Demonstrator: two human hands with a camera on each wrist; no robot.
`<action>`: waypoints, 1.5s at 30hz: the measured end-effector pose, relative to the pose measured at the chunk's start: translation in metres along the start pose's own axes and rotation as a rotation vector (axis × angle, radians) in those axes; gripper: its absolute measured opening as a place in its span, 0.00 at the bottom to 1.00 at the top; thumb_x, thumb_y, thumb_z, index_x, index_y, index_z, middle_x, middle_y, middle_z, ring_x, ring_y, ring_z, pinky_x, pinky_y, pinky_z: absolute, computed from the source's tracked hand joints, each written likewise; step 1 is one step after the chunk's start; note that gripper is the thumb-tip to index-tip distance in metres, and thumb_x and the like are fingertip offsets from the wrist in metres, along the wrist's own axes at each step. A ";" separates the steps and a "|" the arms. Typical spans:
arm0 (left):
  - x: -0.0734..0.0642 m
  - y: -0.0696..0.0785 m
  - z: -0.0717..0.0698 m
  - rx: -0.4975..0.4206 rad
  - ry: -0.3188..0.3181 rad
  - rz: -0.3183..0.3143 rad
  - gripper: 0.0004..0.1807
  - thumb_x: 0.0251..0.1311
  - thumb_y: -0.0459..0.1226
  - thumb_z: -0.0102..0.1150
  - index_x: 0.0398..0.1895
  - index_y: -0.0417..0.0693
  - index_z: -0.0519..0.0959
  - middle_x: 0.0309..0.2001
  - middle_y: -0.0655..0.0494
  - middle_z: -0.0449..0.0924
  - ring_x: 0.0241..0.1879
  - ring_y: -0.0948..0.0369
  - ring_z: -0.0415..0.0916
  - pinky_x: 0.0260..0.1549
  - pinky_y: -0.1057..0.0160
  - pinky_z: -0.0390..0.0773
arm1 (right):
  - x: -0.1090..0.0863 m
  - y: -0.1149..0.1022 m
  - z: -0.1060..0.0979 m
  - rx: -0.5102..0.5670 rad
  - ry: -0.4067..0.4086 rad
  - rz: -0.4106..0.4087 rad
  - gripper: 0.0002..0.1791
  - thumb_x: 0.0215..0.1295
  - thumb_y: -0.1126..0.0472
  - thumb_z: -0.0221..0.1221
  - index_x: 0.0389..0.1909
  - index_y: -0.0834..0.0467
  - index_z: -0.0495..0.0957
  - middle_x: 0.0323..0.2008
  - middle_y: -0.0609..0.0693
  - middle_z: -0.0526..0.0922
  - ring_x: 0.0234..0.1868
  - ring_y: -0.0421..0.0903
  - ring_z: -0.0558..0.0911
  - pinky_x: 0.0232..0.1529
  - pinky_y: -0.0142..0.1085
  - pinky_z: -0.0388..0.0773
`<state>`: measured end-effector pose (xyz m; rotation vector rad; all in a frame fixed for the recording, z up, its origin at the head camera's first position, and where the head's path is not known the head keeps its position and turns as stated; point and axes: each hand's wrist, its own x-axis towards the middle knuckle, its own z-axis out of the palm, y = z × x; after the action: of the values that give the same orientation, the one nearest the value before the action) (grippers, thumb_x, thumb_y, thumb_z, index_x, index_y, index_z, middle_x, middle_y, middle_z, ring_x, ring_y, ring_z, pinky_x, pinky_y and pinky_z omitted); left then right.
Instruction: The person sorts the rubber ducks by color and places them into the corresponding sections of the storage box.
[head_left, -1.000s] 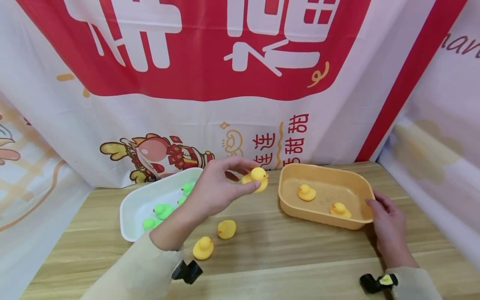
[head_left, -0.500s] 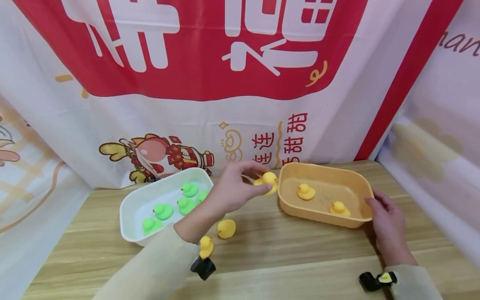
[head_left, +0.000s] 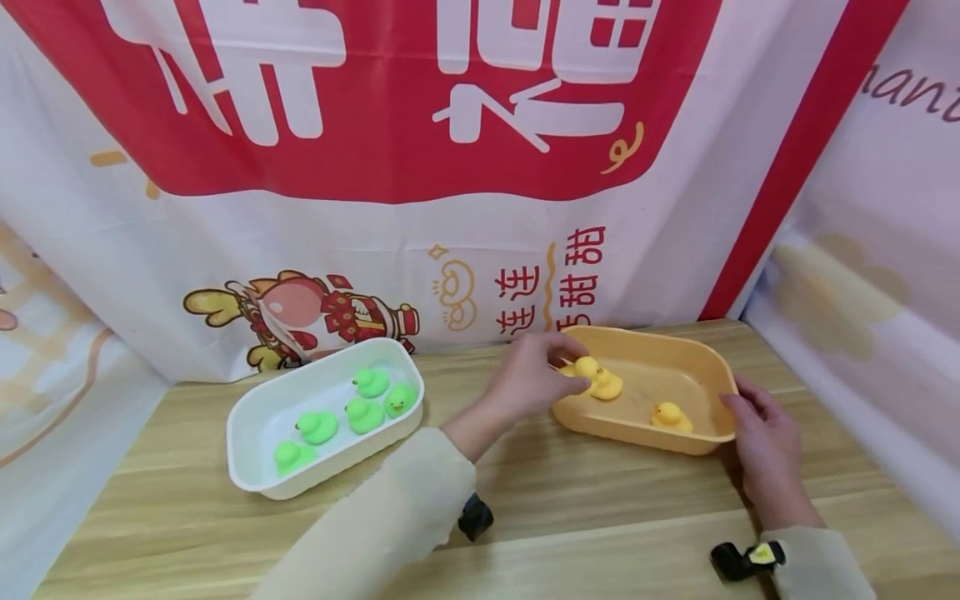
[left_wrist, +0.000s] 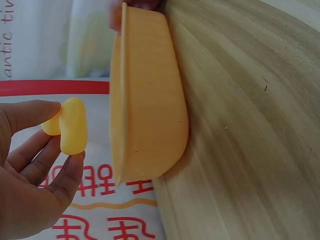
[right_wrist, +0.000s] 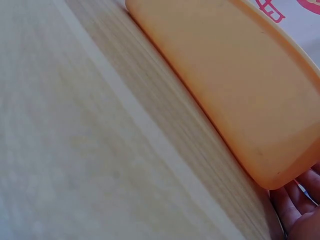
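Observation:
My left hand (head_left: 531,375) pinches a yellow rubber duck (left_wrist: 74,126) between thumb and fingertips. In the head view it is over the left end of the orange plastic basin (head_left: 637,433), overlapping another yellow duck (head_left: 608,386) inside. Beyond the duck, the left wrist view shows the basin's outer wall (left_wrist: 152,95). A further yellow duck (head_left: 670,417) lies near the basin's front right. At the right end my right hand (head_left: 767,446) holds the rim, thumb on top. Its fingers (right_wrist: 287,205) lie against the outside of the wall.
To the left stands a white basin (head_left: 251,442) with several green ducks (head_left: 364,414). Both basins rest on a wooden table (head_left: 592,508), against a printed cloth backdrop (head_left: 480,250). The left sleeve (head_left: 382,517) covers part of the table's middle.
My left hand has carried the duck rightward, from between the basins to over the orange one. Two yellow ducks on the table are now hidden behind the left arm. The right hand keeps its hold.

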<state>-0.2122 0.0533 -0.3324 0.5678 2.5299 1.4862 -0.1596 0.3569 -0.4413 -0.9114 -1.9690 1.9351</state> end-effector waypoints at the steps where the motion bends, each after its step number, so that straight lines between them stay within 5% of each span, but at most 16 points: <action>1: 0.003 -0.003 0.005 0.012 0.000 -0.002 0.14 0.59 0.32 0.79 0.48 0.48 0.90 0.47 0.54 0.90 0.49 0.53 0.86 0.41 0.68 0.84 | 0.000 0.000 0.000 0.000 0.001 -0.002 0.29 0.80 0.51 0.60 0.79 0.47 0.72 0.76 0.47 0.71 0.61 0.34 0.77 0.42 0.13 0.80; 12: 0.018 -0.018 0.042 0.214 -0.035 -0.027 0.13 0.59 0.30 0.75 0.48 0.46 0.89 0.46 0.55 0.90 0.44 0.62 0.83 0.44 0.67 0.86 | 0.000 0.001 0.006 -0.029 0.019 -0.022 0.29 0.80 0.52 0.60 0.78 0.48 0.73 0.75 0.47 0.74 0.59 0.34 0.78 0.43 0.11 0.79; 20: 0.029 -0.013 0.052 0.449 -0.120 -0.084 0.14 0.59 0.31 0.73 0.48 0.51 0.90 0.45 0.61 0.88 0.43 0.64 0.79 0.43 0.64 0.85 | 0.001 0.000 0.008 -0.070 0.004 -0.022 0.29 0.80 0.50 0.59 0.79 0.46 0.72 0.79 0.48 0.71 0.63 0.35 0.77 0.44 0.11 0.78; 29: 0.038 -0.014 0.058 0.598 -0.171 -0.102 0.06 0.62 0.34 0.73 0.40 0.54 0.89 0.42 0.63 0.85 0.40 0.64 0.77 0.41 0.64 0.83 | 0.001 0.000 0.008 -0.089 -0.004 -0.031 0.30 0.81 0.49 0.58 0.80 0.47 0.70 0.81 0.50 0.69 0.66 0.36 0.77 0.52 0.14 0.80; 37: 0.042 -0.012 0.063 0.588 -0.193 -0.123 0.05 0.63 0.34 0.74 0.38 0.53 0.86 0.40 0.61 0.83 0.40 0.62 0.76 0.39 0.63 0.81 | 0.004 0.001 0.006 -0.068 -0.007 -0.035 0.29 0.81 0.50 0.58 0.80 0.47 0.71 0.81 0.50 0.69 0.66 0.36 0.76 0.51 0.13 0.79; 45: 0.041 -0.011 0.054 0.437 -0.201 -0.080 0.13 0.58 0.37 0.79 0.45 0.46 0.88 0.44 0.58 0.86 0.42 0.62 0.78 0.43 0.65 0.83 | 0.003 0.001 0.002 -0.046 0.006 -0.023 0.29 0.80 0.51 0.59 0.79 0.47 0.72 0.79 0.49 0.71 0.65 0.36 0.77 0.47 0.13 0.80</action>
<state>-0.2352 0.1084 -0.3667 0.6264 2.6812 0.8007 -0.1633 0.3571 -0.4431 -0.9004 -2.0201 1.8799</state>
